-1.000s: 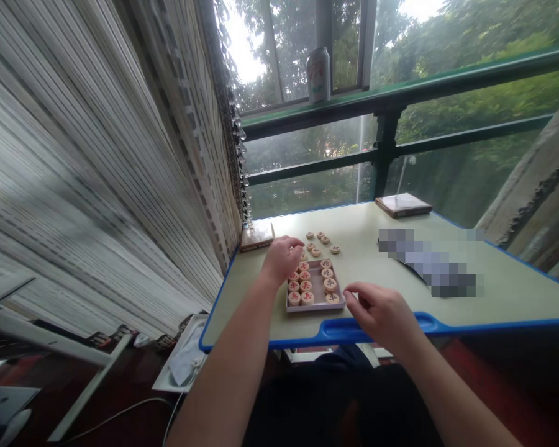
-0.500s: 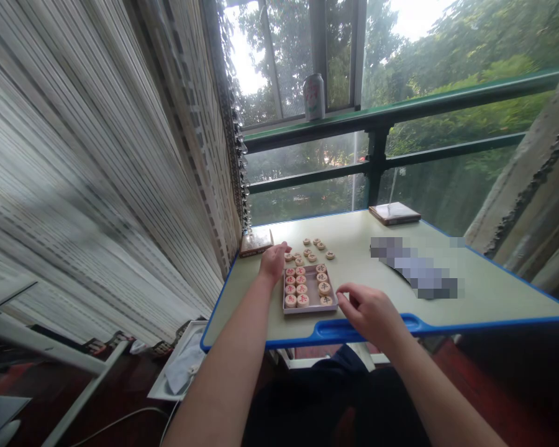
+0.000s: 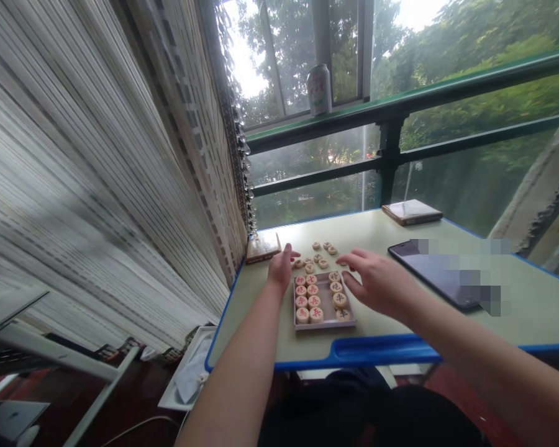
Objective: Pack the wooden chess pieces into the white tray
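Note:
A shallow white box [image 3: 326, 325] lies on the table near its front edge. Inside, Chinese chess pieces with red characters [image 3: 313, 290] stand in two columns at the left, and pieces with black characters [image 3: 336, 287] line the right side; bare floor shows between them. Behind the box, several loose chess pieces [image 3: 323, 264] lie scattered. My left hand [image 3: 280, 268] is beside the leftmost loose pieces, thumb raised and fingers apart. Over the box's back right corner reaches my right hand [image 3: 377, 279], thumb and fingers spread, fingertips close to a loose piece partly hidden by them.
A phone [image 3: 428, 273], partly blurred out, lies right of my right hand. One flat box [image 3: 412, 212] sits at the table's back edge, another [image 3: 263, 248] at the left by the curtain [image 3: 121, 155]. A can [image 3: 319, 90] stands on the window ledge.
My right hand has moved from the box's front right side to its back right corner, and its fingers have spread. The left hand's thumb and fingers have parted. The view has shifted slightly.

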Motion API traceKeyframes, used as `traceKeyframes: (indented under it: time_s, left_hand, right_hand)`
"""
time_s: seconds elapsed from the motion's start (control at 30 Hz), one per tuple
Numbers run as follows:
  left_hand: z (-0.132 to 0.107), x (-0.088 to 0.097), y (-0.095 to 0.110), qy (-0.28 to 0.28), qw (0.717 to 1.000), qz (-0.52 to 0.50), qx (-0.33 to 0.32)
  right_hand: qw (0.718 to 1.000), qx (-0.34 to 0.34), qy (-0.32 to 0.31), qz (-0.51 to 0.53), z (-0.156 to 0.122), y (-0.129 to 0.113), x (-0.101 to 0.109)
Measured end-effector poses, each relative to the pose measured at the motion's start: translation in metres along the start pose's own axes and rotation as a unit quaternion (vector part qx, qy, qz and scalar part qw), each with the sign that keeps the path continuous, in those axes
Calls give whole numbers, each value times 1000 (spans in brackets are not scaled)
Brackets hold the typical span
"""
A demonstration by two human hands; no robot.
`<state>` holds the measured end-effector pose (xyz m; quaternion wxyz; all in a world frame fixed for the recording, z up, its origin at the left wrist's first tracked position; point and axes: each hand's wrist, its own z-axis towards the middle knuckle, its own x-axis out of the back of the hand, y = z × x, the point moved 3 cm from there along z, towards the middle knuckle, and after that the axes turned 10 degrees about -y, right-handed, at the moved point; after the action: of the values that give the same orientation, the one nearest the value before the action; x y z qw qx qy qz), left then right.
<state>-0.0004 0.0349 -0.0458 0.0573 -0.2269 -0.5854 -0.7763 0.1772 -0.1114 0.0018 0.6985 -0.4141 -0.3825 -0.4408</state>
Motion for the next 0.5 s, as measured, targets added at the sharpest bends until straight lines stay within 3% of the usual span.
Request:
traceKeyframes:
  time_s: [0.13, 0.27, 0.5]
  left_hand:
    - [3, 1, 5, 12, 998, 58, -12]
    - [3, 2, 9, 31, 994, 93, -40]
    - [1, -7, 15, -13, 990, 118, -77]
  right_hand:
    - [999, 3, 32, 11, 41, 13, -23]
    - [998, 61, 21, 13, 47, 22, -45]
    - [998, -19, 24, 60, 51, 63, -48]
